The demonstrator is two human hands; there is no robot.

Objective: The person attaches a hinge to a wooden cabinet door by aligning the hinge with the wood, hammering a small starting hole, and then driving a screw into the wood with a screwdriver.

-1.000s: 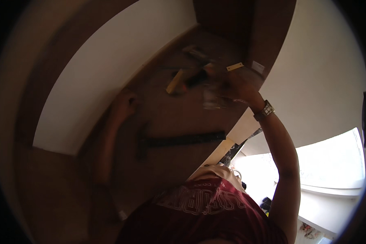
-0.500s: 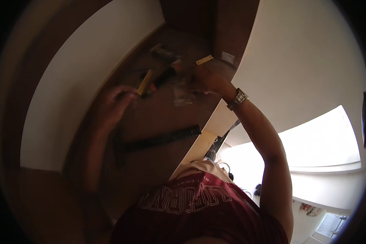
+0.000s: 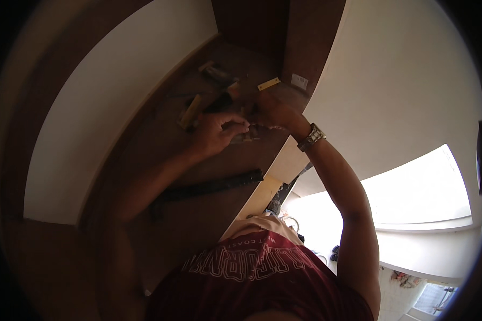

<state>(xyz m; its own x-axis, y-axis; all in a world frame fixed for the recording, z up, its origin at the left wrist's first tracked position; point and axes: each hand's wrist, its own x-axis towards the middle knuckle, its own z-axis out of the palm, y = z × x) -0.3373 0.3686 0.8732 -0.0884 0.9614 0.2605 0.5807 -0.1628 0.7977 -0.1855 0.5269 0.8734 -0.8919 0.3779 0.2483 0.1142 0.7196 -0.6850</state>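
- Brown surface (image 3: 198, 166), dim; white panel (image 3: 128, 91) along its left edge, dark upright panel (image 3: 251, 24) at its far end.
- My left hand (image 3: 219, 132), over the middle of the surface: fingers curled, thumb and fingertips drawn close together; I cannot tell whether anything small sits between them.
- My right hand (image 3: 278, 113), just beside the left, toward the right edge: fingers bent and in shadow; I cannot tell how far closed, or what they hold.
- Small pale item (image 3: 245, 139), below my fingertips, inward from the right edge; kind unclear.
- Yellow strip with holes (image 3: 269, 83), one, near the far right corner, beyond my right hand.
- White rectangular piece (image 3: 299, 81), one, by that same corner.
- Yellowish piece (image 3: 189, 113), one, toward the left edge, just beyond my left hand.
- Dark item with a lighter tip (image 3: 225, 98), one, right of the yellowish piece; outline dim.
- Further item (image 3: 217, 73), one, nearer the far end; too dark to identify.
- Long black hammer-shaped tool (image 3: 214, 188), one, lying across the near part, its handle end near the right edge.
- Metal-banded watch (image 3: 311, 137), on my right wrist.
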